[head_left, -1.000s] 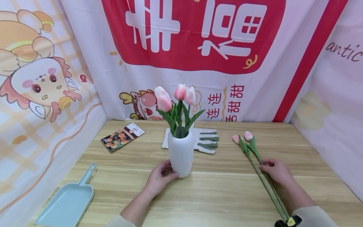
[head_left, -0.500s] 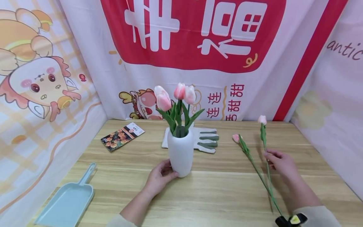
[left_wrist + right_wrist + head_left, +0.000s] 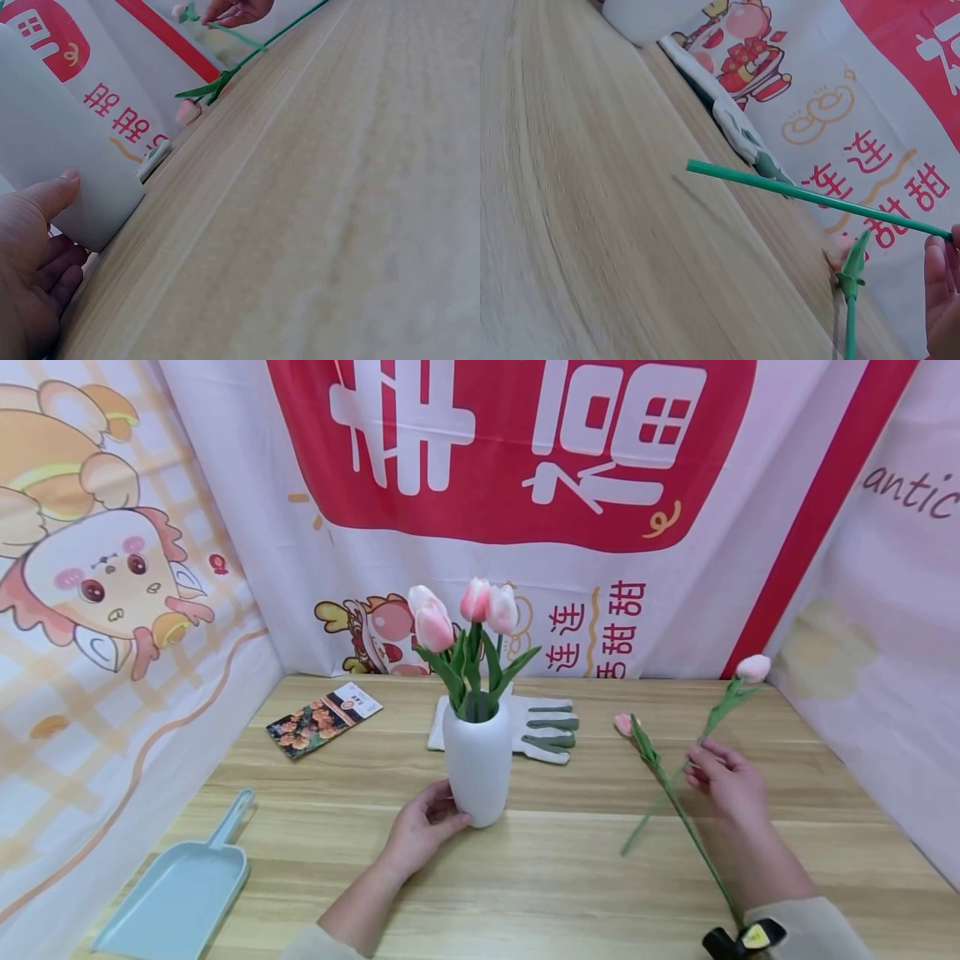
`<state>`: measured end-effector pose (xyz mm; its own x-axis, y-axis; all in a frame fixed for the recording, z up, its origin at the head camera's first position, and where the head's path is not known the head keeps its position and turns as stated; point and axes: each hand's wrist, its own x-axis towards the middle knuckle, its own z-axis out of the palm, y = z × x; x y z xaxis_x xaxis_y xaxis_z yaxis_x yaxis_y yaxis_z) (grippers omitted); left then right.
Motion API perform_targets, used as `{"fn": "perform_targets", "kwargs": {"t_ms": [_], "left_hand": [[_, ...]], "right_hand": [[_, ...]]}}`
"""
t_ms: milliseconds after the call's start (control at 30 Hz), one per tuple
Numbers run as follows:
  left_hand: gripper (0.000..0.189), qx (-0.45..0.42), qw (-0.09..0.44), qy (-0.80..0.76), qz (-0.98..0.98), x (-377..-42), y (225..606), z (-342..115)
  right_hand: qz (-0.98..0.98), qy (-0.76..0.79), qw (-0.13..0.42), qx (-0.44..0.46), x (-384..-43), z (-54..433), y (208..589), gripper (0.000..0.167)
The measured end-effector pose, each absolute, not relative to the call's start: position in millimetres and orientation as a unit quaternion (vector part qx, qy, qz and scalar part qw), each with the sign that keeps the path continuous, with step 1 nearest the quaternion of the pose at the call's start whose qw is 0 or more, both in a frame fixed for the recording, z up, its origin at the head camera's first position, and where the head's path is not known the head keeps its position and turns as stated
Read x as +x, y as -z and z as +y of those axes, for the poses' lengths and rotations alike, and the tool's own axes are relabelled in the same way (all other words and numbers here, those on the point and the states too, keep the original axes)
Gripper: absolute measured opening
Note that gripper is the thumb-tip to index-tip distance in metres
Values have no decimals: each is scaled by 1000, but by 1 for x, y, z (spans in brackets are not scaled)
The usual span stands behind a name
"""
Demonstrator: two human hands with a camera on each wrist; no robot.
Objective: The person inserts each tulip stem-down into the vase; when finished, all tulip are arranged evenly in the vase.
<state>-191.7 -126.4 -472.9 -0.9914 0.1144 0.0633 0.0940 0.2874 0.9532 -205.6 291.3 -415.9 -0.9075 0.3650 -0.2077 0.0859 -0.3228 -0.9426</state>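
A white vase point(image 3: 478, 772) stands upright in the head view, holding several pink-and-white tulips point(image 3: 432, 625). My left hand point(image 3: 423, 831) grips its lower side, the thumb point(image 3: 56, 193) lying along the wall in the left wrist view. To the right, my right hand point(image 3: 727, 781) pinches the stem of a pale pink tulip point(image 3: 723, 706). That flower tilts up to the right, and its stem point(image 3: 817, 197) points left toward the vase, raised over the table. A second loose tulip point(image 3: 647, 747) lies on the table under it, its bloom toward the back.
Behind the vase lies a white and grey-green glove point(image 3: 547, 727). A flower-picture packet point(image 3: 324, 722) is at the back left, and a light blue dustpan point(image 3: 180, 893) at the front left. Printed cloth point(image 3: 525, 552) hangs along the table's back and sides.
My right hand has lifted one of the two loose tulips off the table and swung it, bloom to the right and stem end to the left. My left hand and the vase stay put.
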Motion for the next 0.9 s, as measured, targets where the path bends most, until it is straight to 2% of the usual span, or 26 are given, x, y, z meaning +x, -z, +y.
{"fn": "perform_targets", "kwargs": {"t_ms": [133,467,900], "left_hand": [[54,62,9,-593,803,-192,472,-126],[55,63,10,-594,802,-193,472,-127],[56,61,19,-602,796,-190,469,-127]], "right_hand": [[-533,-808,120,-221,-210,283,414,14],[-444,-850,175,-222,-216,260,411,20],[-393,-880,179,-197,-212,241,394,30]]}}
